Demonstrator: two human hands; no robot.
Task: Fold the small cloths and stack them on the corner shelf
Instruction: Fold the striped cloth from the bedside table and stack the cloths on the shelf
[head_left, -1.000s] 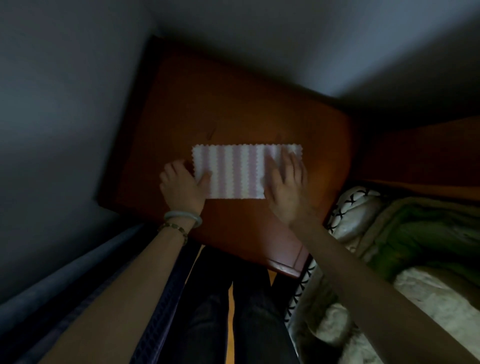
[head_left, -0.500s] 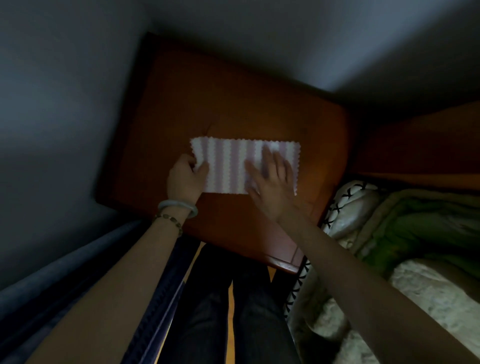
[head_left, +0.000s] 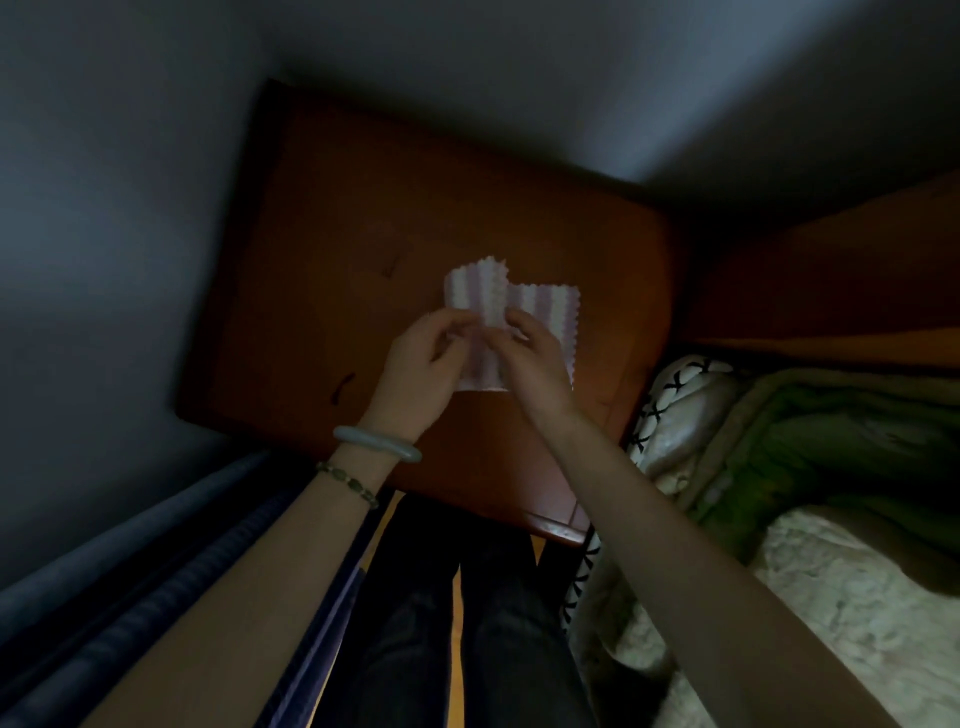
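Dimly lit corner, seen from above by the head camera. Wooden shelf top (head_left: 322, 249), reddish brown, is set into the angle of two grey walls (head_left: 104, 208).

Striped cloth (head_left: 545, 312): pink and white bands, zigzag-cut edges. It is near the middle of the shelf top, a little toward the right. Its right half lies flat on the wood. Its left part is lifted off the surface and turned over toward the right, so the flap partly overlaps the flat half. The fold is not closed; the edges do not line up.

Left hand (head_left: 423, 364): fingers curled, thumb and fingertips pinching the raised flap at its lower edge. Palm side is hidden from the camera.

Right hand (head_left: 537, 364): fingers curled, pinching the cloth close beside the left hand's grip, near the middle of the piece. The hand covers the lower right part of the cloth. The two hands nearly touch.

Left wrist carries a pale green bangle (head_left: 376, 444) and, just behind it, a thin beaded bracelet (head_left: 348, 480).

Surroundings: dark trousers (head_left: 467, 623) below the shelf's near edge. To the right, a pillow (head_left: 680, 415) with a black cross pattern, a green quilt (head_left: 831, 441) and a cream bedspread (head_left: 857, 597). To the left, dark blue ribbed fabric (head_left: 156, 582); cannot tell what it is.
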